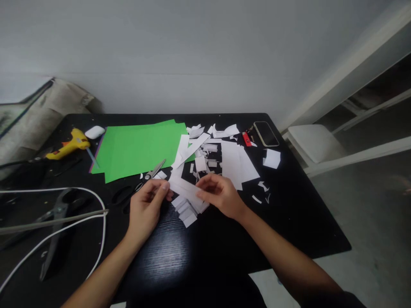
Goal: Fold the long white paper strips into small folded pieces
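A white paper strip [184, 188] stretches between my two hands above the black table. My left hand [147, 205] pinches its left end between thumb and fingers. At the other end, my right hand [221, 194] grips the strip with thumb and curled fingers. Small white paper pieces [188, 216] lie fanned out just under the strip. Beyond my hands, longer paper strips [192, 149] cross one another among many scraps. Scissors [156, 170] rest by my left hand, their dark handles partly hidden by it.
Green sheets [141, 147] cover the back left of the black table [314, 231]. A yellow glue gun [72, 144], a white mouse [95, 132], a white cable [102, 239] and pliers [58, 231] lie left. White sheets [236, 162], a red lighter [246, 139] and a phone [266, 134] are right.
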Demonstrator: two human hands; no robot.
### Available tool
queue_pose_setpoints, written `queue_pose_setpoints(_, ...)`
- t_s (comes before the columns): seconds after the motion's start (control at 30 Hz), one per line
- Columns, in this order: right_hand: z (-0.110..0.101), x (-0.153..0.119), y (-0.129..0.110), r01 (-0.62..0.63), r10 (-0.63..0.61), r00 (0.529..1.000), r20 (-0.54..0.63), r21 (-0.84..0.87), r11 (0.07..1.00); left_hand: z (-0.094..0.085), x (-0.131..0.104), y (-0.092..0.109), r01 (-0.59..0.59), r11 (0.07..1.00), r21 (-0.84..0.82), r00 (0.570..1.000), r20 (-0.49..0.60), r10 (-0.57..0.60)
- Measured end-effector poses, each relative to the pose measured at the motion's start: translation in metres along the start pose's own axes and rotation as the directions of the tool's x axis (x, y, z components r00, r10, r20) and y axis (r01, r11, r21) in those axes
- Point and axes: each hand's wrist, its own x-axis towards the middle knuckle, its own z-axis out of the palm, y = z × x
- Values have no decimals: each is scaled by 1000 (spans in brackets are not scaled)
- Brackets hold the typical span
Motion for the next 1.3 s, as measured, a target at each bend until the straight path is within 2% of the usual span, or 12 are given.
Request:
queue_pose_setpoints(0.1,-1,-5,-5,-56,81,958,277,-97,994,-1,-1,3,-23,1000,21,999,48,21)
queue_pose_setpoints(0.17,3,-7,-7,-66,105,934,340,-124,990,-1,-2,3,-30,998,53,993,117,24)
queue_pose_setpoints(0.23,7,-9,-5,-62,95,952,291,-119,991,-1,-4,3,-29,997,78,983,185,14)
queue_pose_setpoints(0.33,12,-8,0,-41,57,987,148,-106,993,1,-7,1,8,997,79,962,272,-29)
queue_pose_setpoints(0.43,13,-6,4,-13,22,997,80,-111,994,3,-9,0,62,996,62,942,325,-79)
queue_pose_setpoints(0.63,10,-4,5,-21,25,999,40,-83,996,5,-9,1,57,995,85,945,316,-81)
queue_pose_setpoints(0.87,11,-6,1,-54,56,997,44,-46,997,2,-7,2,26,994,111,952,301,-58)
queue_pose_setpoints(1.3,14,-4,6,-74,75,997,-21,42,996,5,-9,9,68,997,-42,955,291,-52)
